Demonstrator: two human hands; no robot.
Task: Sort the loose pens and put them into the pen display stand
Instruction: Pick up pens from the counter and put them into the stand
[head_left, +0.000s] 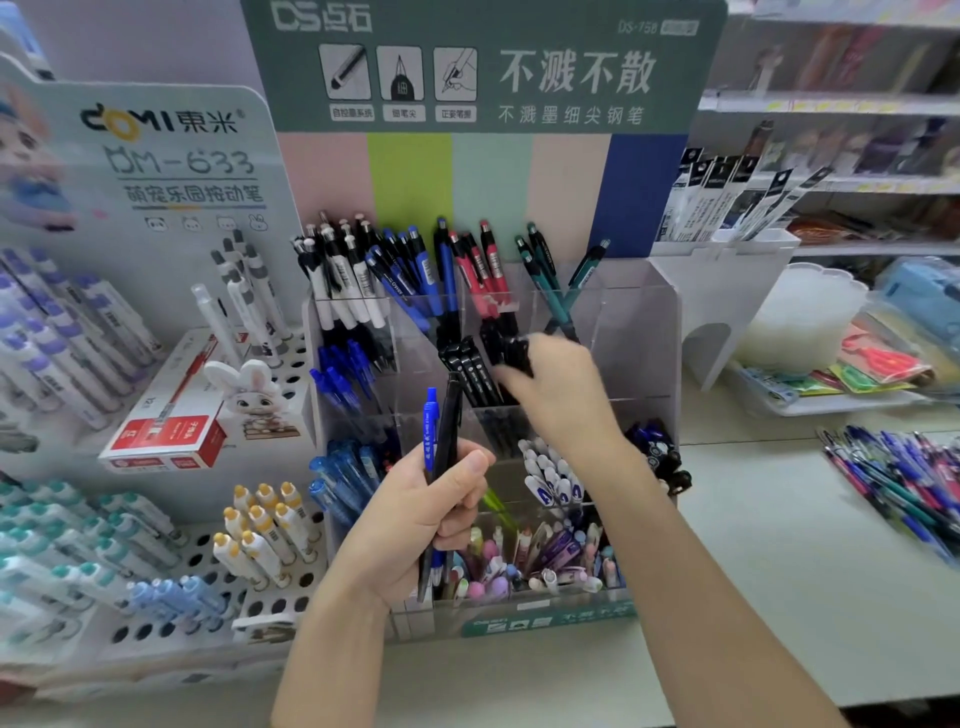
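Mid-frame, my left hand (441, 509) gripped a blue pen (430, 421) and black pens (450, 415). My right hand (558, 395), its grip blurred beyond telling, reached into the display stand (634, 332); I judged the blue pen went next.

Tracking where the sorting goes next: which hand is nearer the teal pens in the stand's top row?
Right. The right hand sits just below the teal pens; the left hand is lower and leftward, gripping a blue pen.

Loose pens (893, 483) on counter (769, 571), right of stand (644, 332).
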